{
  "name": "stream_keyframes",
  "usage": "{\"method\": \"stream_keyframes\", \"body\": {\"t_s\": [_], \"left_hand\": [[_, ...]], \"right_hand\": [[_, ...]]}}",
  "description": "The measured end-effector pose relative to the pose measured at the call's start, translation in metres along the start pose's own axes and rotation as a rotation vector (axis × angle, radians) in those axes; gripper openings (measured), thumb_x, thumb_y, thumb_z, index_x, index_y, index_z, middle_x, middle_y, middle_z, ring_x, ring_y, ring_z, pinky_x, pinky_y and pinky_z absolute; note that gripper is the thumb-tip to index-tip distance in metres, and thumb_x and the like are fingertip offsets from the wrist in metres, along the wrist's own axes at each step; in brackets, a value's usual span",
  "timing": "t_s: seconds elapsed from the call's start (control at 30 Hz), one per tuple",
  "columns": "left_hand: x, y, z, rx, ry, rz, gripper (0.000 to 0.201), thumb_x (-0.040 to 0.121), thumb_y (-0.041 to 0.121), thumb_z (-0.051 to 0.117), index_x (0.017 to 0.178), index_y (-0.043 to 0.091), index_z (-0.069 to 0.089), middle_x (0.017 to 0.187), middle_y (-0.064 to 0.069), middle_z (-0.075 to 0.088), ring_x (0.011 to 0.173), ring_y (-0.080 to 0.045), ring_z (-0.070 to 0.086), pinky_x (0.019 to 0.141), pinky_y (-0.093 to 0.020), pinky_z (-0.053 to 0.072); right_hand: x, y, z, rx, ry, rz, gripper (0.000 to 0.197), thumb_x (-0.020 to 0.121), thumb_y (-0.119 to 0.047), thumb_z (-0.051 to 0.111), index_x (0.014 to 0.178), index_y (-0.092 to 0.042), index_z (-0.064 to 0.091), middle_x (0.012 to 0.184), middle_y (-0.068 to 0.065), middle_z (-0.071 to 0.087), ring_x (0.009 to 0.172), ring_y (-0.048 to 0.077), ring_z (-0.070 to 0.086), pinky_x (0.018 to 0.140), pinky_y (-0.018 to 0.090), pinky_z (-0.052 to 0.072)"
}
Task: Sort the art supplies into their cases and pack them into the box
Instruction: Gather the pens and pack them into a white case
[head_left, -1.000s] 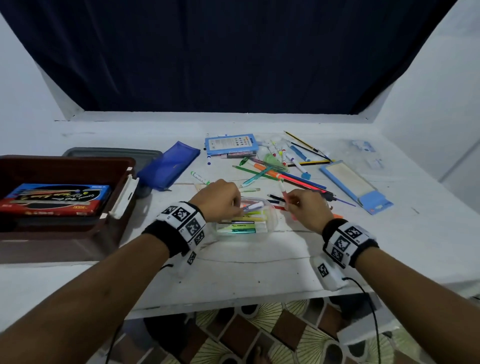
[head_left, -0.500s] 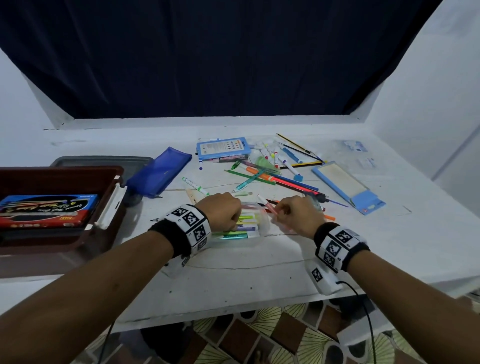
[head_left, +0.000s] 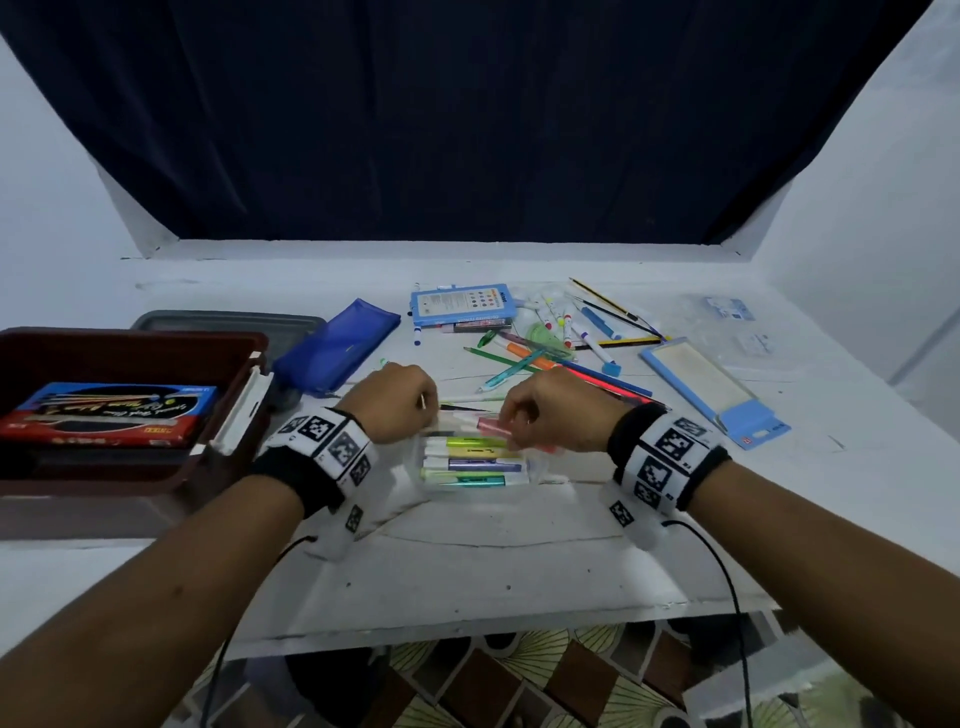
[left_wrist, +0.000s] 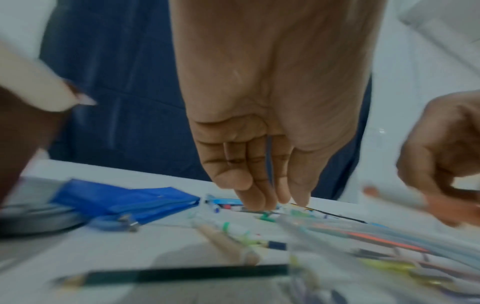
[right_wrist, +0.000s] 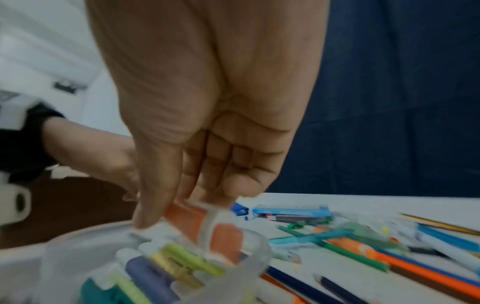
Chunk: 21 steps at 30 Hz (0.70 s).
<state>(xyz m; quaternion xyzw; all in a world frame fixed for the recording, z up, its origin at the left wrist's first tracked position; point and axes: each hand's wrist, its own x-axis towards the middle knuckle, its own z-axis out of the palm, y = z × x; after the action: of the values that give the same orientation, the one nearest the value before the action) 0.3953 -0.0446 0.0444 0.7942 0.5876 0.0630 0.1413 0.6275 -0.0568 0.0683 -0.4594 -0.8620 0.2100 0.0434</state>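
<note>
Highlighters (head_left: 470, 460) lie side by side in the clear plastic case (head_left: 524, 470) at the front of the white table (head_left: 467, 561), between your 2 wrists in the head view. Your right hand (head_left: 553, 410) pinches an orange-pink highlighter (head_left: 491, 427) at the far edge of the case, so I judge that you are in the step of filling this case, and the next move calls for laying the marker flat beside the others without pushing them out of line. Your left hand (head_left: 392, 402) sits at the left end of the case with curled fingers; whether it really grips the case is hidden behind the hand. The brown box (head_left: 130, 348) with a flat pack inside waits at the left, and loose pens and pencils (head_left: 550, 358) remain on the far side of the table. In the left wrist view the fingers (left_wrist: 249, 185) point down over the table, but the picture is blurred and I cannot tell what they touch. In the right wrist view the thumb and fingers (right_wrist: 153, 195) close on the orange highlighter over the case rim (right_wrist: 259, 242); its far end is hard to make out.
</note>
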Motion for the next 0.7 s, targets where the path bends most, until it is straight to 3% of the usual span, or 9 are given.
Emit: {"method": "stream_keyframes", "body": {"t_s": [0.1,0.17,0.3,0.43,0.7], "left_hand": [[-0.013,-0.021,0.005,-0.088,0.004,-0.105,0.006,0.085,0.027,0.068,0.082,0.022,0.07,0.09,0.001,0.071,0.077,-0.015,0.065,0.07,-0.027,0.05],[-0.02,-0.024,0.012,-0.169,-0.024,-0.138,0.017,0.086,0.032,0.069,0.083,0.016,0.073,0.08,-0.001,0.072,0.066,-0.016,0.067,0.065,-0.025,0.052],[-0.026,-0.022,0.022,-0.282,-0.03,-0.183,0.024,0.089,0.029,0.067,0.077,0.009,0.074,0.07,-0.004,0.072,0.062,-0.016,0.069,0.058,-0.024,0.053],[-0.025,-0.022,0.022,-0.317,-0.024,-0.2,0.023,0.088,0.028,0.068,0.077,0.009,0.074,0.064,0.001,0.07,0.052,-0.007,0.063,0.05,-0.016,0.043],[-0.022,-0.026,0.021,-0.376,-0.04,-0.213,0.02,0.085,0.027,0.072,0.081,0.007,0.075,0.068,-0.001,0.071,0.054,-0.009,0.064,0.051,-0.018,0.044]], "right_hand": [[0.021,-0.021,0.009,-0.255,-0.182,-0.061,0.015,0.079,-0.02,0.078,0.092,-0.014,0.073,0.079,-0.006,0.063,0.072,0.011,0.056,0.059,0.021,0.041],[0.032,-0.03,0.017,-0.344,-0.242,-0.069,0.014,0.077,-0.019,0.078,0.089,-0.013,0.074,0.077,-0.003,0.064,0.068,0.013,0.055,0.06,0.023,0.043],[0.045,-0.039,0.031,-0.444,-0.27,-0.082,0.012,0.074,-0.02,0.079,0.082,-0.014,0.073,0.079,0.003,0.07,0.069,0.021,0.059,0.064,0.029,0.05],[0.049,-0.039,0.036,-0.489,-0.271,-0.094,0.02,0.074,-0.021,0.079,0.069,-0.022,0.06,0.072,0.002,0.063,0.068,0.025,0.058,0.059,0.026,0.043],[0.049,-0.035,0.033,-0.49,-0.323,-0.093,0.014,0.079,-0.024,0.078,0.086,-0.013,0.073,0.083,0.005,0.07,0.076,0.025,0.062,0.059,0.023,0.039]]}}
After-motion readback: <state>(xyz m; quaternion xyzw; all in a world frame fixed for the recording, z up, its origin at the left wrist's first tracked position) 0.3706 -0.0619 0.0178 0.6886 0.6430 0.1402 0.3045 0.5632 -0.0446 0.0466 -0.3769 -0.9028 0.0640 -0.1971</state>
